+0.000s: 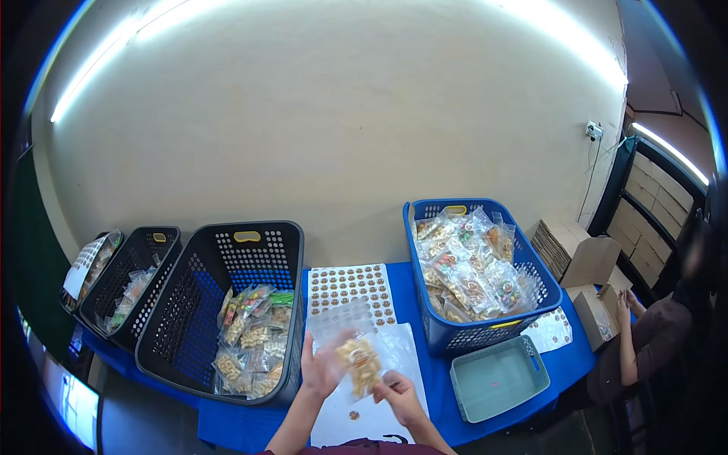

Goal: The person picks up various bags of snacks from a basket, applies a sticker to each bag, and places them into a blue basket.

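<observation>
A clear plastic bag of pale snack pieces [359, 367], with a round brown sticker on its front, is held up over the table in front of me. My right hand [400, 396] pinches its lower right corner between thumb and fingers. Beside the bag's left edge is my left hand [322, 368], fingers stretched out and partly smeared by motion, the palm turned toward the bag. Below lies a white sheet [334, 425] with a single round sticker [354, 415] near its front. A full sheet of round stickers [349, 284] lies behind, partly under an empty-looking clear plastic sheet [341, 321].
A dark basket [168, 334] with some filled bags stands left, smaller dark baskets [125, 292] beyond it. At right are a blue basket [447, 337] heaped with bags and a grey-green tray [493, 379]. A person [644, 341] works by a cardboard box [588, 311].
</observation>
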Motion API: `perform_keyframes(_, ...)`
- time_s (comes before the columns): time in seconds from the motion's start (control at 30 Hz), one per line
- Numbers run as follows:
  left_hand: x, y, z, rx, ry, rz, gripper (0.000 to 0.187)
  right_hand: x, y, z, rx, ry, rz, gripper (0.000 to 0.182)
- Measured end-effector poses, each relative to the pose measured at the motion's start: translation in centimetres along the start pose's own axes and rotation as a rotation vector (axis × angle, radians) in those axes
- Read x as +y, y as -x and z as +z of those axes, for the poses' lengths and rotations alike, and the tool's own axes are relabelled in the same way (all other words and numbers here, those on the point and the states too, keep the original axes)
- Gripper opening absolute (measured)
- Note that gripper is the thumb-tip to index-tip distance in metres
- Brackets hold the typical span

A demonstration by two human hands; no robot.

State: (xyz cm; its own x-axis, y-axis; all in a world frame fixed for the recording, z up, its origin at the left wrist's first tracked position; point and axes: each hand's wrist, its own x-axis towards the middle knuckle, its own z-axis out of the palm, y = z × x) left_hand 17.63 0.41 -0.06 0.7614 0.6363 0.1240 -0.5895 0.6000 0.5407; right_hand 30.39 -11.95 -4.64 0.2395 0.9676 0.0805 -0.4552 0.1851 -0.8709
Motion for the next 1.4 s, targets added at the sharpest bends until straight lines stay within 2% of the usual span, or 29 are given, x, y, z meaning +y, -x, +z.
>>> perform_keyframes(0.1, -1.2, 0.8, -0.9, -0.009, -0.100, -0.033, 0.080, -1.3, -0.4, -0.4, 0.174, 0.131, -0.132, 0.010)
perform_keyframes(0.13, -2.0, 0.6, -1.2, 0.055, -0.247, -0.011, 0.061, -1.5, -0.5, -0.6, 0.156, 0.167, -0.111, 0.011)
perform_keyframes(0.23, -2.6, -0.2, -0.1, 0.279, -0.724, 0.154, 0.036, -1.9, -0.5, -1.0, 0.090, 0.256, -0.042, 0.015)
perform_keyframes(0.27, -2.4, -0.3, 0.7, 0.299, -0.636, 0.170, 0.020, -2.2, -0.5, -0.8, 0.060, 0.270, -0.025, 0.016)
perform_keyframes(0.47, -2.4, 0.0, 0.8, 0.247, -0.748, 0.180, 0.020, -2.9, -0.4, -1.1, -0.031, 0.395, -0.031, 0.024)
perform_keyframes(0.6, -2.5, 0.2, 1.5, 0.294, -0.580, 0.096, 0.026, -3.1, -0.4, -1.3, -0.026, 0.523, -0.046, 0.026)
perform_keyframes(0.7, -2.6, 0.8, 1.7, 0.233, -0.935, 0.119, 0.026, -3.4, -0.2, -0.8, -0.043, 0.619, -0.022, 0.026)
perform_keyframes(0.8, -2.4, 0.8, 1.7, 0.241, -0.862, 0.158, 0.026, -2.1, -0.7, -1.6, -0.119, 0.545, -0.001, 0.024)
perform_keyframes(0.9, -2.0, 0.8, 1.1, 0.267, -0.807, 0.188, 0.031, -3.2, -0.9, -0.8, -0.134, 0.634, -0.037, 0.026)
perform_keyframes(0.93, -1.8, 0.9, 0.7, 0.246, -0.805, 0.166, 0.035, -3.5, -1.4, -1.2, -0.168, 0.652, 0.020, 0.024)
perform_keyframes(1.03, -1.4, 1.4, 0.7, 0.225, -0.815, 0.203, 0.042, -5.2, -2.3, -1.8, -0.130, 0.638, -0.112, 0.021)
perform_keyframes(1.13, 0.6, 2.6, 2.6, 0.189, -0.874, 0.321, 0.043, -7.6, -2.8, -2.6, 0.153, 0.583, -0.343, 0.013)
perform_keyframes(1.17, 1.7, 3.2, 3.3, 0.171, -0.898, 0.367, 0.043, -8.6, -2.7, -2.8, 0.339, 0.627, -0.473, 0.013)
perform_keyframes(1.2, 2.8, 4.1, 3.8, 0.192, -0.946, 0.396, 0.041, -9.2, -2.4, -2.7, 0.516, 0.455, -0.651, 0.016)
perform_keyframes(1.27, 4.7, 5.3, 3.6, 0.240, -1.041, 0.525, 0.037, -11.5, -1.0, -2.9, 0.768, 0.366, -1.012, 0.025)
perform_keyframes(1.3, 5.6, 5.7, 3.3, 0.313, -1.083, 0.555, 0.035, -11.6, -0.3, -4.9, 0.915, 0.420, -1.178, 0.026)
perform_keyframes(1.33, 6.4, 6.2, 2.9, 0.388, -1.124, 0.581, 0.033, -13.0, 0.4, -4.4, 1.011, 0.237, -1.250, 0.026)
perform_keyframes(1.37, 7.0, 6.5, 2.5, 0.465, -1.165, 0.605, 0.031, -13.7, 0.8, -4.8, 1.125, 0.191, -1.331, 0.027)
perform_keyframes(1.4, 7.3, 6.5, 1.6, 0.549, -1.267, 0.603, 0.028, -14.2, 1.1, -5.3, 1.139, 0.227, -1.395, 0.026)
